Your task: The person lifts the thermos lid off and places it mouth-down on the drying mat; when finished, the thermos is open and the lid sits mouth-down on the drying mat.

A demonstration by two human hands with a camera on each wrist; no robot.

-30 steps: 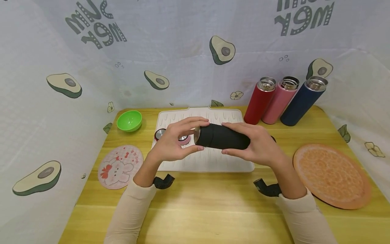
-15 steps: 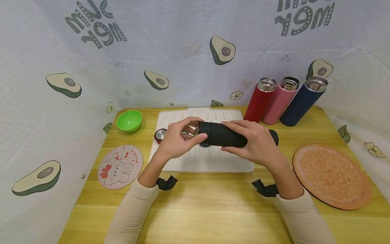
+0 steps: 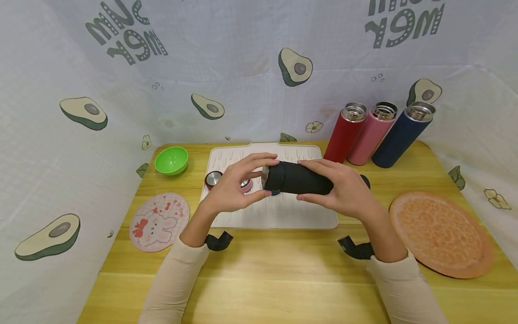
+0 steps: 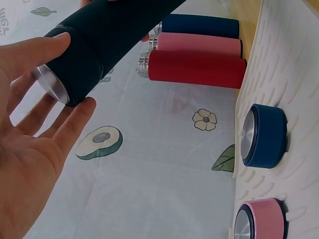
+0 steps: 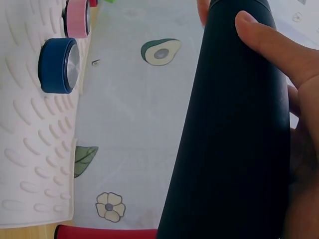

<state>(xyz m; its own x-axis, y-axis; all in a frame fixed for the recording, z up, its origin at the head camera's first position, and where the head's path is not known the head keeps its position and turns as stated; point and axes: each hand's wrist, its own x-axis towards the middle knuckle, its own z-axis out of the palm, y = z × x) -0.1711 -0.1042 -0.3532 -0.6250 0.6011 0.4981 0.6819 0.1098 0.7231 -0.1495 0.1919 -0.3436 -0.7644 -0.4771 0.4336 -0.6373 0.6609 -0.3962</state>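
A black thermos (image 3: 307, 179) is held nearly level above the white draining mat (image 3: 283, 218), its lidded end toward the left. My right hand (image 3: 350, 191) grips the bottle's body, thumb on the near side and fingers on the far side. With thumb and fingertips, my left hand (image 3: 228, 186) pinches the black lid (image 3: 276, 177), whose silver top faces the palm. In the left wrist view a thin seam separates lid from body. Several centimetres below, the blue cap (image 4: 271, 136) and pink cap (image 4: 266, 221) rest on the mat, with a red cap (image 3: 212, 179) farther left.
Red (image 3: 345, 135), pink (image 3: 372, 135) and navy (image 3: 402, 135) lidless thermoses stand at the back right. A green bowl (image 3: 171, 160) sits back left. A rabbit-print mat (image 3: 159, 222) lies left, an orange round mat (image 3: 441, 234) right. Patterned cloth hangs behind.
Half a second ago my left fingers were turned further round the lid; now the hand has rolled back, showing the silver top again. My right hand keeps its grip, shifting slightly right.
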